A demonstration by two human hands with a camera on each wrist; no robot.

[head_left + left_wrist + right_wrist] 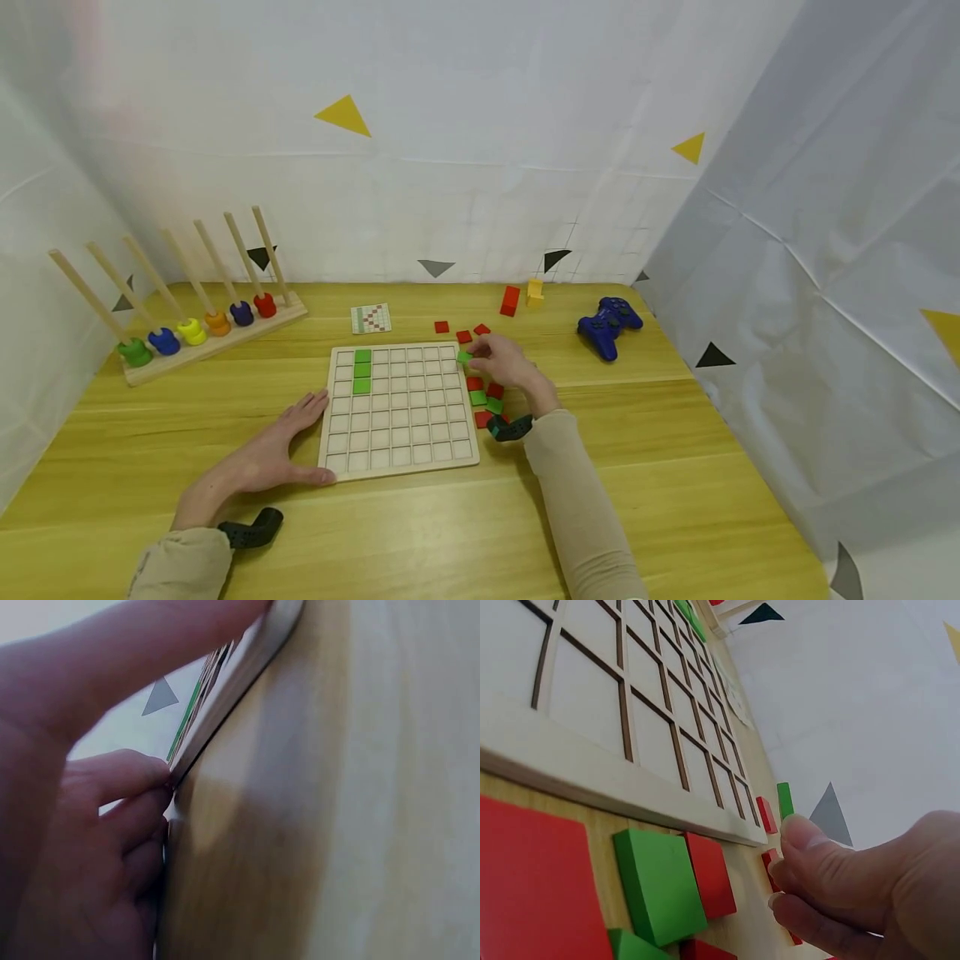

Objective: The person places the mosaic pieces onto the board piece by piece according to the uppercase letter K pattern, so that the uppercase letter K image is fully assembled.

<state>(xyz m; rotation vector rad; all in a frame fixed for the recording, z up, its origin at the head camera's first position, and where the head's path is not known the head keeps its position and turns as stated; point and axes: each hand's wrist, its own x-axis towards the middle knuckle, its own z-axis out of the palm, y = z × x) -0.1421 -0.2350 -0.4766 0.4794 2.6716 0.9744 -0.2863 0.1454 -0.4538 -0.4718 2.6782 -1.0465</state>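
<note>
A wooden grid board (397, 408) lies on the table, with three green tiles (362, 371) set in one column near its upper left. My left hand (273, 450) rests at the board's left edge, fingers spread, the thumb at the lower left corner. In the left wrist view, the thumb and fingertips touch the board's side. My right hand (501, 362) pinches a green tile (784, 799) between thumb and fingers, just above the board's upper right edge. Loose red tiles (709, 874) and green tiles (660, 885) lie along the right side of the board.
A wooden peg stand (217, 337) with coloured rings stands at the left. Behind the board lies a small pattern card (371, 318). A red block (510, 301), a yellow block (535, 293) and a blue game controller (609, 327) sit toward the back right.
</note>
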